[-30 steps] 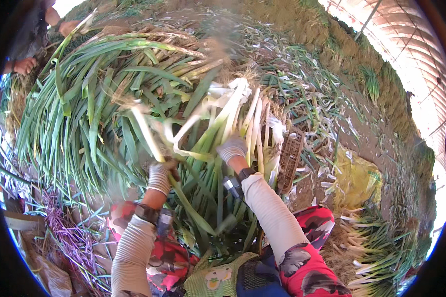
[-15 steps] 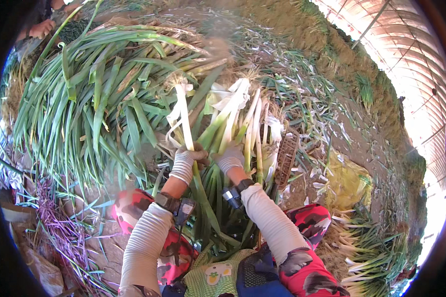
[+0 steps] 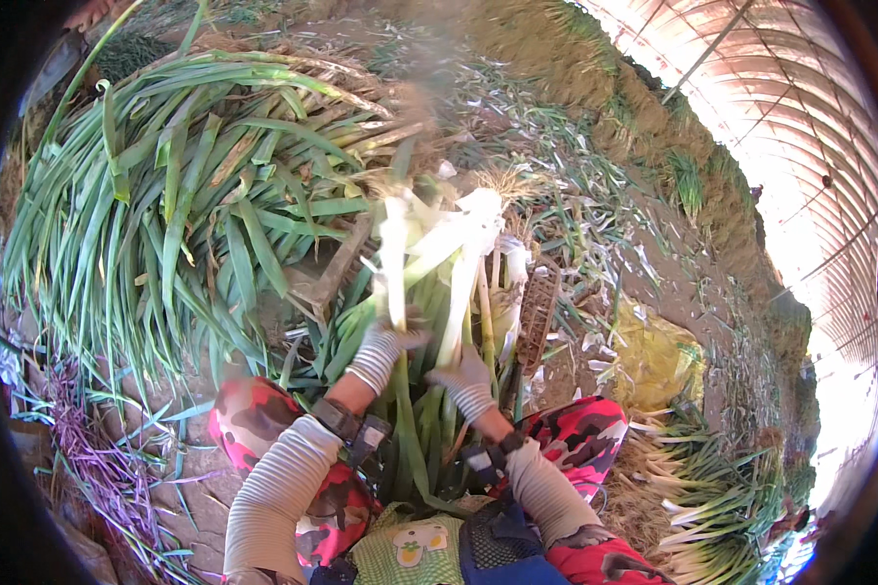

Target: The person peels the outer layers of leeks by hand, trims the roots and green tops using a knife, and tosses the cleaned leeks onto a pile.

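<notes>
Both my hands wear pale gloves with ribbed cuffs. My left hand (image 3: 392,345) is closed round a long green onion (image 3: 394,278), its white root end up and its green leaves trailing down between my knees. Close beside it on the right, my right hand (image 3: 465,378) grips the stalks of other green onions (image 3: 463,292), just below their white part. The fingertips are partly hidden among the stalks. Thin roots and loose pale skins show at the top of this bunch. More green stalks lie under both hands.
A big heap of green onions (image 3: 166,205) spreads on the left. A brown slatted strip (image 3: 538,317) lies right of the bunch, near a yellow plastic sheet (image 3: 658,356). Trimmed green onions (image 3: 707,517) lie in a row at lower right. Purple strands (image 3: 93,439) lie at lower left.
My right hand has come down and nearer my body, still at the stalks. My left hand and its green onion are slightly lower. The whole view has shifted a little.
</notes>
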Motion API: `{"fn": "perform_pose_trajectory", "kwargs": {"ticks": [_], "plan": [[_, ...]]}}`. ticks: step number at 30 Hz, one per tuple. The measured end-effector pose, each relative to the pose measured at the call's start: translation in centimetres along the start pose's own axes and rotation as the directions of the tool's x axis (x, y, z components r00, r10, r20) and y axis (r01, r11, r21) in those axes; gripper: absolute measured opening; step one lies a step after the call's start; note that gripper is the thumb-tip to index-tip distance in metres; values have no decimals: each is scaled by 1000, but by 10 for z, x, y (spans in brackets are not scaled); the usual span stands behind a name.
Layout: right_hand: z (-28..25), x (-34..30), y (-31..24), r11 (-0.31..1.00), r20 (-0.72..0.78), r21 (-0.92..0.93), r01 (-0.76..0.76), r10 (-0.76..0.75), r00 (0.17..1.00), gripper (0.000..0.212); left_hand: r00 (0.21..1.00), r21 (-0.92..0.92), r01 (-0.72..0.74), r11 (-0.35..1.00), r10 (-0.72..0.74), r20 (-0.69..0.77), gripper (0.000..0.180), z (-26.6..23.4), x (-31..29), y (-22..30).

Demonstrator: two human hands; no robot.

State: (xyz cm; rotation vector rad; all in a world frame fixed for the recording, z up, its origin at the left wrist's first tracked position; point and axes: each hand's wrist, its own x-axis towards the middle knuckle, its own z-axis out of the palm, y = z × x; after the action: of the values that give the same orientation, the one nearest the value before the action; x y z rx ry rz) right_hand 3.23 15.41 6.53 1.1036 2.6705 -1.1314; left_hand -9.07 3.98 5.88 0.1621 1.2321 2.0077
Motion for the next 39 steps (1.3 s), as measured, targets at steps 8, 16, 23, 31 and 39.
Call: {"fn": "perform_pose_trajectory", "kwargs": {"ticks": [8, 16, 23, 31, 39], "plan": [[-22, -43, -32, 900, 158, 127, 418, -434, 887, 43, 984, 212, -54, 976, 17, 176, 38, -10, -24, 23], [-30, 11, -63, 911, 263, 399, 101, -219, 940, 32, 909, 219, -177, 960, 74, 411, 45, 22, -66, 48], [-34, 149, 39, 446, -55, 873, 198, -314, 948, 41, 878, 61, -239, 969, 188, 441, 48, 25, -41, 66], [-144, 14, -127, 687, 327, 710, 156, -517, 791, 42, 981, 2, -183, 983, 183, 59, 51, -41, -67, 108], [-226, -42, -178, 623, 121, 680, 387, -615, 779, 46, 929, -14, -239, 971, 232, 287, 53, -30, -39, 76]]}}
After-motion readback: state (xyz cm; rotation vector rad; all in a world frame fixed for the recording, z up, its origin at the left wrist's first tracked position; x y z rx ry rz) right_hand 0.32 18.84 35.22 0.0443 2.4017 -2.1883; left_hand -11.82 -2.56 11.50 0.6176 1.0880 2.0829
